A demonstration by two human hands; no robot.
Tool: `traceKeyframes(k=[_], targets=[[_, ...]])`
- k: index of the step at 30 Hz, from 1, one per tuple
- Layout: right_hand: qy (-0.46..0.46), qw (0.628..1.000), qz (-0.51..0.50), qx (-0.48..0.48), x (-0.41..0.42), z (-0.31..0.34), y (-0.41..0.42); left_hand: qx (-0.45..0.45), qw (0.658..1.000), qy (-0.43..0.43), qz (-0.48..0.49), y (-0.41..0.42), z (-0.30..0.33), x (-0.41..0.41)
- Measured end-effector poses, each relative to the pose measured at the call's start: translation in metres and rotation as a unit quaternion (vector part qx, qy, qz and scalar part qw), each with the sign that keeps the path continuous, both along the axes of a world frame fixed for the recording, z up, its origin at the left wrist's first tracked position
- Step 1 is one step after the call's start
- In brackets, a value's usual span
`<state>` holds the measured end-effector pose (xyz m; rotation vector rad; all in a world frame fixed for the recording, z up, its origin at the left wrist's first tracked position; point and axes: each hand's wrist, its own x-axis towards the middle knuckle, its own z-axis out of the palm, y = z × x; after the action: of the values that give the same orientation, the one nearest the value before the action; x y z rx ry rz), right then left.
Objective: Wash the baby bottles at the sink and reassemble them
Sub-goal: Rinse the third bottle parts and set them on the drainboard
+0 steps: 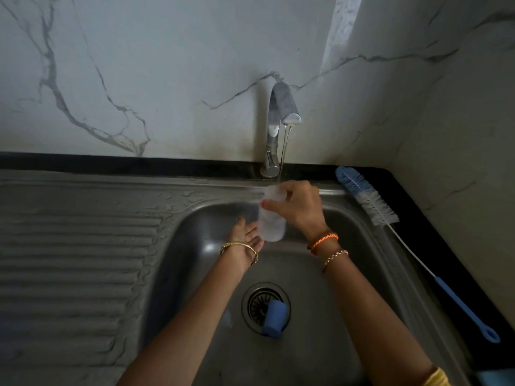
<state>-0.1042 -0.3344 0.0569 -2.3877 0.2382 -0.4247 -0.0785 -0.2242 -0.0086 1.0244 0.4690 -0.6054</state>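
Under running water, right hand [299,207] grips translucent bottle [271,218].

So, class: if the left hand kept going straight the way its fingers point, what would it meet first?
Probably the clear bottle held by the right hand: the left hand sits open just below-left of it, though depth is unclear.

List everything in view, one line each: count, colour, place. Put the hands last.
bottle: one, clear, under the running tap, over the sink
cap: one, blue, lying on the drain
brush: one, blue and white, on the dark counter right of the sink
tap: one, silver, behind the sink, water running
sink: one, steel, ribbed draining board on its left
wall: white marble pattern, behind
left hand: open, beside the bottle's base
right hand: grips the bottle near its top
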Motion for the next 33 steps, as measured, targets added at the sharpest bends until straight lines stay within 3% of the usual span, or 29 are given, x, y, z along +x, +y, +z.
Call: traceKeyframes(k=[3, 8, 13, 15, 17, 18, 19, 21, 23, 25, 27, 28, 30, 31, 33], targets=[[-0.023, 1.0, -0.01, -0.016, 0.0, -0.005, -0.001, -0.009, 1.0, 0.01, 0.01, 0.001, -0.002, -0.003], [0.015, 0.999, -0.016, -0.027, 0.0, -0.012, -0.001, -0.001, 1.0, 0.011, -0.001, 0.005, -0.003, -0.005], [0.007, 1.0, -0.012, 0.028, -0.001, -0.012, 0.003, -0.064, 0.998, -0.022, 0.008, 0.001, -0.002, -0.008], [-0.008, 0.988, -0.008, 0.157, -0.003, -0.013, 0.0, -0.097, 0.993, -0.068, 0.026, -0.005, 0.001, -0.01], [-0.022, 0.921, -0.042, 0.386, -0.008, -0.017, -0.005, -0.022, 0.981, -0.193, 0.031, -0.01, 0.007, -0.011], [-0.019, 0.866, -0.07, 0.495, -0.01, -0.021, -0.007, 0.062, 0.955, -0.289, 0.01, -0.012, 0.01, -0.01], [-0.011, 0.801, -0.093, 0.591, -0.012, -0.026, -0.009, 0.169, 0.901, -0.4, -0.014, -0.014, 0.013, -0.007], [0.022, 0.661, -0.128, 0.739, -0.014, -0.035, -0.011, 0.387, 0.723, -0.563, -0.104, -0.021, 0.018, 0.004], [0.039, 0.551, -0.152, 0.82, -0.015, -0.041, -0.01, 0.514, 0.583, -0.594, -0.207, -0.028, 0.027, 0.011], [0.037, 0.504, -0.164, 0.847, -0.013, -0.046, -0.005, 0.56, 0.489, -0.614, -0.265, -0.037, 0.034, 0.014], [0.044, 0.502, -0.165, 0.848, -0.009, -0.048, -0.001, 0.583, 0.433, -0.628, -0.28, -0.044, 0.036, 0.015], [0.054, 0.513, -0.161, 0.841, -0.007, -0.047, 0.0, 0.594, 0.431, -0.625, -0.267, -0.044, 0.037, 0.015], [0.081, 0.542, -0.155, 0.822, -0.005, -0.04, 0.001, 0.605, 0.464, -0.609, -0.22, -0.037, 0.034, 0.016], [0.093, 0.54, -0.155, 0.822, -0.004, -0.037, 0.001, 0.604, 0.496, -0.593, -0.192, -0.032, 0.032, 0.016], [0.094, 0.546, -0.146, 0.819, -0.001, -0.027, 0.004, 0.576, 0.604, -0.536, -0.127, -0.023, 0.028, 0.017]])
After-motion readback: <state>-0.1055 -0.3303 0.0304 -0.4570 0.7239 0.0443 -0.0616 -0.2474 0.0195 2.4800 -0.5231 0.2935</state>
